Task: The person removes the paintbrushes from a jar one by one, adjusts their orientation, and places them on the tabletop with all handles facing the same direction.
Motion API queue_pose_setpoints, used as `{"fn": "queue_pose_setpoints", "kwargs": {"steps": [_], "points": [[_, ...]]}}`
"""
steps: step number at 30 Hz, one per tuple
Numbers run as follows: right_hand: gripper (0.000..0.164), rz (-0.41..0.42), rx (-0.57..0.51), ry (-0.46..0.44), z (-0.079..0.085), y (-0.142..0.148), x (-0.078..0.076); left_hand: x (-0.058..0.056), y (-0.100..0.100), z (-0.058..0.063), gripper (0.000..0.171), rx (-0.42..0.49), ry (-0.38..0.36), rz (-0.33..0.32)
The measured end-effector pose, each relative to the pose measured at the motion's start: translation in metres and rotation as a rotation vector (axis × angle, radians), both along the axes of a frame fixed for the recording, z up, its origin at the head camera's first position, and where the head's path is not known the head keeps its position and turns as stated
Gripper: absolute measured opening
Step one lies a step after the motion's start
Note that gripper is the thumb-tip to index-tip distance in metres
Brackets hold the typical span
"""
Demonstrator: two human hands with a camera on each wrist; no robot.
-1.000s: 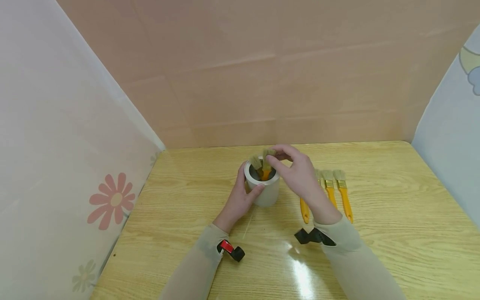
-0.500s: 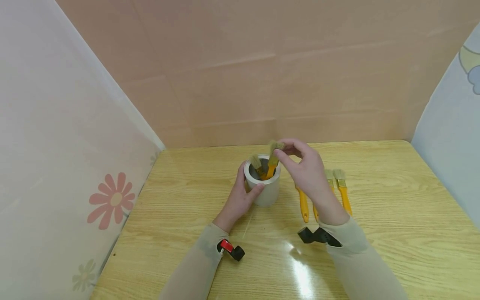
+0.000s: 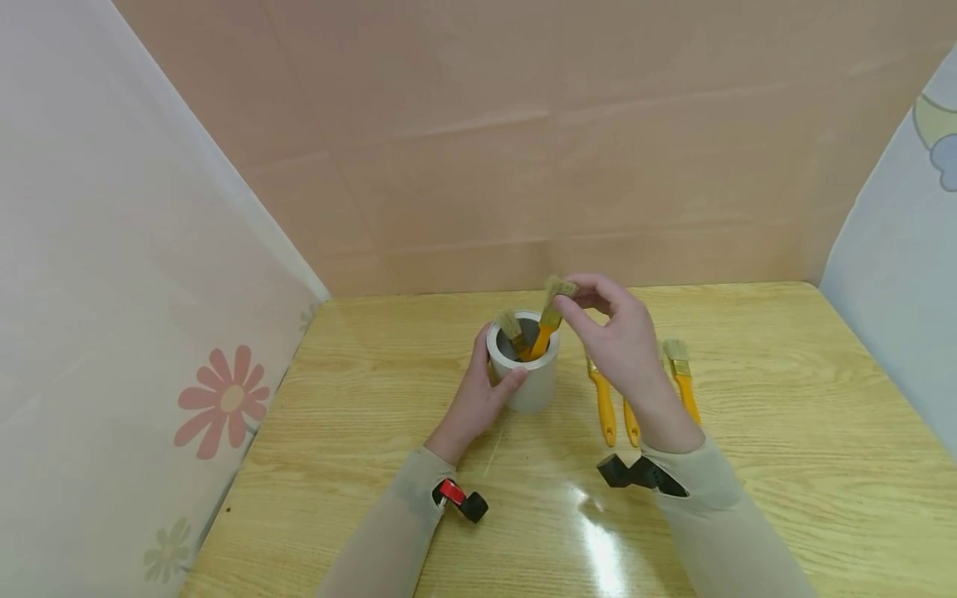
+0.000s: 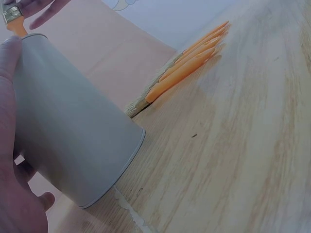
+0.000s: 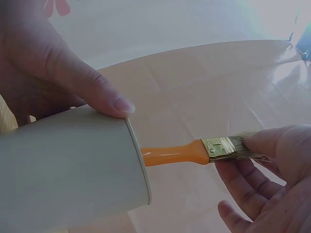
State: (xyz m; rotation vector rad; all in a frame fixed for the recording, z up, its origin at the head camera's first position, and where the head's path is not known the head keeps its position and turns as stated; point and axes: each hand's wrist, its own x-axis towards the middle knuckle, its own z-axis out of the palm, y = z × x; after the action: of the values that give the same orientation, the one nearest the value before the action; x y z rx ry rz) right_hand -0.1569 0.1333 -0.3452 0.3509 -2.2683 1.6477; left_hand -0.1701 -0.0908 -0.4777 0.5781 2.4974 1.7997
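Note:
My left hand point(image 3: 477, 399) grips a white cylindrical pot point(image 3: 534, 390) that stands on the table, thumb on the near side just under the rim. Between thumb and fingers, my right hand point(image 3: 619, 336) pinches a paintbrush point(image 5: 177, 154) by its pale bristles. Its orange handle runs down into the pot, so the lower end is hidden. Bristles up, a second paintbrush point(image 3: 512, 327) leans inside the pot toward the left. Seen from the right wrist, the held brush's brass-coloured ferrule point(image 5: 218, 147) is well outside the rim.
Several more orange-handled paintbrushes point(image 3: 604, 407) lie in a row on the wooden table point(image 3: 374, 357) right of the pot, partly covered by my right hand and forearm. A pinkish sheet point(image 3: 449, 166) rises behind the table, and a pale flowered wall point(image 3: 149, 249) borders it on the left.
My right hand has moved right and slightly upward, drawing the pinched paintbrush partway out of the pot and tilting it to the right. The left hand and pot have stayed put.

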Motion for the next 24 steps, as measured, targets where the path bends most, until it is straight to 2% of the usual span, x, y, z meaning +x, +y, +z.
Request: {"fn": "queue_pose_setpoints", "kwargs": {"steps": [14, 24], "points": [[0.027, -0.02, -0.041, -0.007, 0.009, 0.003, 0.008, 0.001, 0.0, -0.001, 0.097, -0.009, -0.014, 0.01], [0.023, -0.048, -0.067, 0.056, 0.014, 0.006, 0.013, 0.001, -0.001, -0.001, 0.096, -0.013, -0.031, 0.024]]}}
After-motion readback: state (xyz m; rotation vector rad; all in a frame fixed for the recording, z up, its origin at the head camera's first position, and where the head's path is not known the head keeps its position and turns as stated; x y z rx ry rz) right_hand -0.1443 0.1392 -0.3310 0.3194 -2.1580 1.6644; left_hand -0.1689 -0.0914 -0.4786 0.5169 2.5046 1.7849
